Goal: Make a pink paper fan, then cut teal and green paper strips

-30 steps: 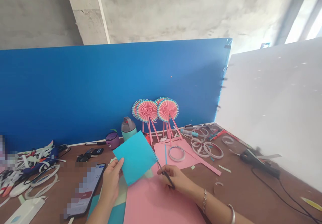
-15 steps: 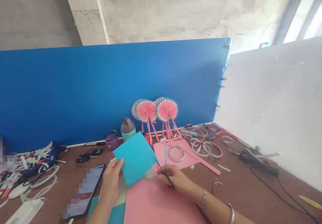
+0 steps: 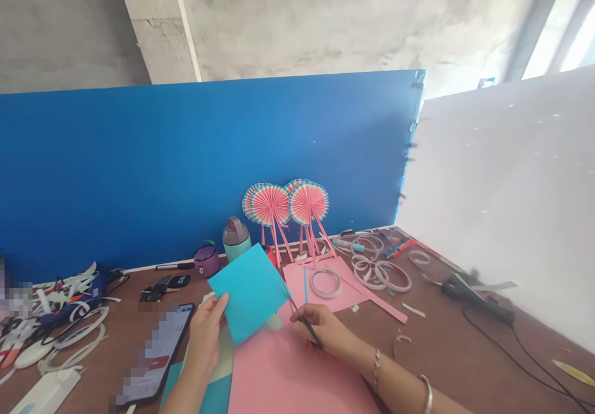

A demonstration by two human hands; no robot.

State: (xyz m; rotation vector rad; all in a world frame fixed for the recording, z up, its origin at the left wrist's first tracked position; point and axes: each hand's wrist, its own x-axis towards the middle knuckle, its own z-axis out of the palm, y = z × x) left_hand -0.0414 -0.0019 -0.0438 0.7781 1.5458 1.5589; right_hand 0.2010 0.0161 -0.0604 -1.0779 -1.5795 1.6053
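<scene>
My left hand [image 3: 207, 326] is closed on the left edge of a turquoise sheet of paper [image 3: 253, 296], thumb on top, holding it tilted above the table. In my right hand [image 3: 320, 327] is a pair of scissors [image 3: 310, 330] with dark handles, its blades lying along the sheet's right edge. How far the blades are apart is too small to tell. Below both hands lies a large pink sheet [image 3: 292, 377]. Pale green and teal sheets [image 3: 220, 370] stick out from under it at the left. Bracelets circle my right wrist.
Pink pleated paper fans [image 3: 271, 205] lean against the blue partition [image 3: 139, 166]. A phone [image 3: 158, 358], purple pot [image 3: 206, 260] and flask [image 3: 236, 237] stand left. Tape rolls [image 3: 393, 276] and pink paper [image 3: 344, 305] lie beyond my right hand. A black device [image 3: 478, 299] trails cables at right.
</scene>
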